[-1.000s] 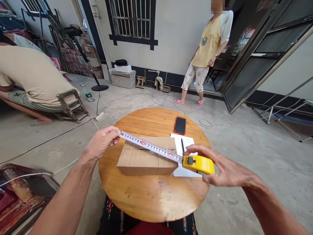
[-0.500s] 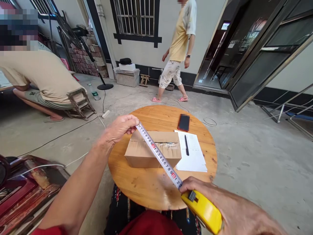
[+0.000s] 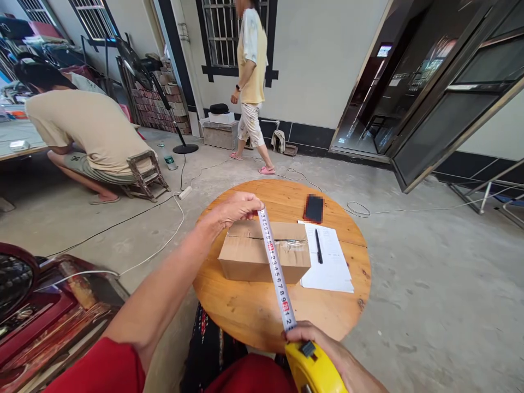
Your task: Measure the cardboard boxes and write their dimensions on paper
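Observation:
A yellow tape measure (image 3: 313, 368) is in my right hand (image 3: 323, 345), its case gripped with the thumb by the mouth. The white blade (image 3: 277, 267) runs out from it, away from me, across the top of a closed cardboard box (image 3: 245, 262). My left hand (image 3: 241, 209) pinches the blade's far end above the box's back edge. The blade slants slightly, its near end to the right. Whether it touches the box I cannot tell. White paper sheets (image 3: 333, 275) lie right of the box with a black pen (image 3: 318, 246) on them.
The box stands on a round wooden table (image 3: 241, 316). A dark phone (image 3: 314, 208) lies near its back edge. One person (image 3: 251, 71) walks by the wall; another (image 3: 94, 131) sits on a low chair at left. Cables (image 3: 164, 240) cross the floor near a standing fan (image 3: 176, 123).
My left hand has moved right with the blade's end, and my right hand has come left and lower, so the blade lies steeper. The walking person has gone left.

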Motion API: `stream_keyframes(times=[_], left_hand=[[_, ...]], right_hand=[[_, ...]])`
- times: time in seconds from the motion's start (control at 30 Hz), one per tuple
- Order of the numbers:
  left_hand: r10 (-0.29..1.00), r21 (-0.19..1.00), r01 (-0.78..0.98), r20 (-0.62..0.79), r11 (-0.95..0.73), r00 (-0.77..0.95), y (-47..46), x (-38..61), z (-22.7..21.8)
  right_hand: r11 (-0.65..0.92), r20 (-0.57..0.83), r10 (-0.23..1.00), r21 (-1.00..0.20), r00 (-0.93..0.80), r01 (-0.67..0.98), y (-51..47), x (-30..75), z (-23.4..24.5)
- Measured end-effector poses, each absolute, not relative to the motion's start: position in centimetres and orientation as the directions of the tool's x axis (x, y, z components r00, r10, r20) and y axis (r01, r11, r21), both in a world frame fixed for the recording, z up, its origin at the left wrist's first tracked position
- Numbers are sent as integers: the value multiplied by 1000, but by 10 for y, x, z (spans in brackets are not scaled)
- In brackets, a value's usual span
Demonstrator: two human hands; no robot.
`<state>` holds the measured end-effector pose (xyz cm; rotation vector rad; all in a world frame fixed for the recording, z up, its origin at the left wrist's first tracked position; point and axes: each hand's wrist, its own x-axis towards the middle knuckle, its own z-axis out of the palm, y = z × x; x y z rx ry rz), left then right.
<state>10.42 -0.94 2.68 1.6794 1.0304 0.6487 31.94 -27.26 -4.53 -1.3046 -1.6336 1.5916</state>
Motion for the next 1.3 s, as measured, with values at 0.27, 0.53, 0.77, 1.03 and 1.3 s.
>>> stream_keyframes(times=[0.27,0.53,0.77,1.03,1.3], left_hand=[[867,843,463,10,-275,498,-9,112,17],[730,535,634,-47,-558,682,-48,52,4],[697,383,671,-92,-635,711,-55,47,-12],[741,413,684,-32,-601,671,-60,50,-15],[747,407,691,-31,-597,664,-59,49,-22]], right_hand=[[-309,-324,891,-946,-319,99,-290,282,-68],[-491,-461,865,-859,-196,-144,-292,273,-52],[-520,-493,853,-827,-169,-211,-281,264,-32],[-489,-462,871,-851,-168,-194,-287,264,-33],[-497,-464,865,-848,-193,-187,-284,265,-57]])
